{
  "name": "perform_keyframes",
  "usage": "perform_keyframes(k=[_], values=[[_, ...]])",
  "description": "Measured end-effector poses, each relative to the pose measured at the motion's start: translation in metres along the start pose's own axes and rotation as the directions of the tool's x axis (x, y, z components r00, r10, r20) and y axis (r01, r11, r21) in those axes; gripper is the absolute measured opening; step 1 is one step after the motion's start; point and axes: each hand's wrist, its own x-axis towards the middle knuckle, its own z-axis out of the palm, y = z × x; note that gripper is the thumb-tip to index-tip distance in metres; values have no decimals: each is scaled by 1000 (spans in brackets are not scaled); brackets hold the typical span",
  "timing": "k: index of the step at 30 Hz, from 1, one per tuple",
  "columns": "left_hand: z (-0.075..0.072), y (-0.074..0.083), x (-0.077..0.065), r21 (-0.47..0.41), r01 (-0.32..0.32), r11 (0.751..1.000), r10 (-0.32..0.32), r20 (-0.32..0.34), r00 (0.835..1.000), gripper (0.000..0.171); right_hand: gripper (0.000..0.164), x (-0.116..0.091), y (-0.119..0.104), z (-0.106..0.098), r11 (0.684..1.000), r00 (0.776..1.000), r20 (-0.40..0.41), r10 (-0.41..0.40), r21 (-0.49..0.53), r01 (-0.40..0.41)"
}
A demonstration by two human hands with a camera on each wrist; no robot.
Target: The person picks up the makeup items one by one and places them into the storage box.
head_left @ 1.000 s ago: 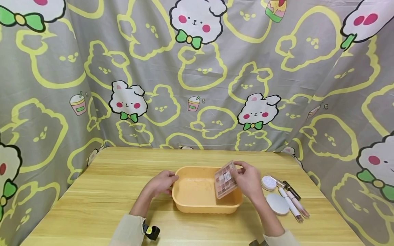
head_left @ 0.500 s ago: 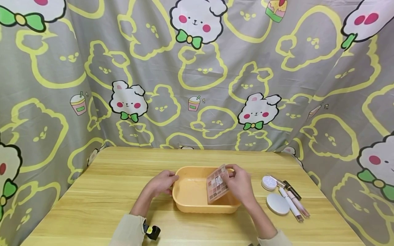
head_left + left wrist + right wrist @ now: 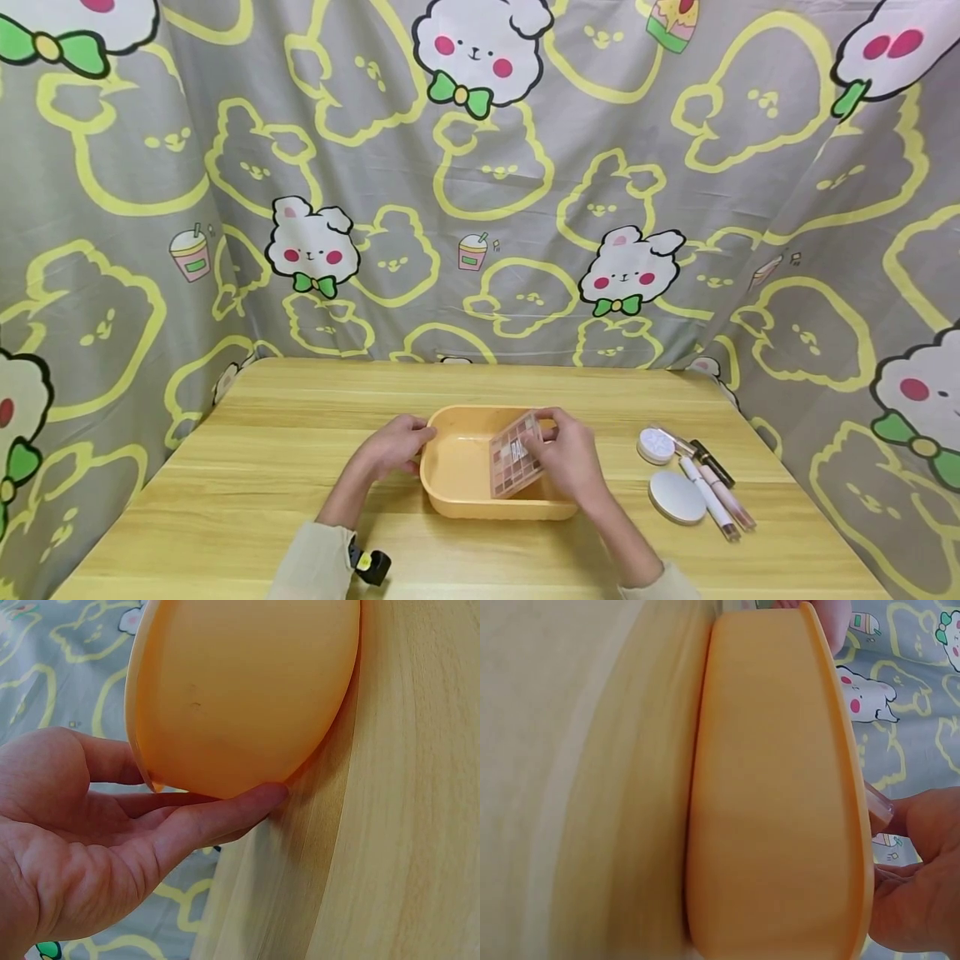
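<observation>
The background is filled by a grey fabric curtain printed with yellow outlines and white cartoon animals (image 3: 495, 192). In front of it, a light wood-grain table (image 3: 225, 500) is seen, on which a yellow-orange plastic basin with rounded corners (image 3: 465, 507) is set near the middle. The basin's left end is gripped by the left hand (image 3: 397, 442), with the rim caught between its digits, as is also shown in the left wrist view. Over the basin's right end is held the right hand (image 3: 566, 450), by which a flat, rectangular clear-and-brown makeup palette (image 3: 510, 468) is pinched along its upper edge. The palette is tilted, its lower part inside the basin's right half; whether the basin floor is touched cannot be told. Its lettering is partly covered by the fingers. To the right of the basin, well apart from it, a round silver-coloured compact (image 3: 677, 497) is laid, with a smaller round white case (image 3: 656, 446) just behind it. Beside these, a slim white tube (image 3: 708, 498), a pinkish tube (image 3: 727, 497) and a shorter black tube (image 3: 712, 463) are grouped close together.
</observation>
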Motion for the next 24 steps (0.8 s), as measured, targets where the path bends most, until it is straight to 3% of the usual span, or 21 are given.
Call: perform_keyframes(k=[18, 24], values=[[0, -2, 1, 13, -7, 1000, 7, 5, 1000, 36, 41, -3, 0, 7, 1000, 998, 64, 10, -14, -9], [-1, -2, 0, 8, -5, 1000, 5, -6, 1000, 35, 42, -2, -6, 8, 997, 997, 77, -6, -71, 11]])
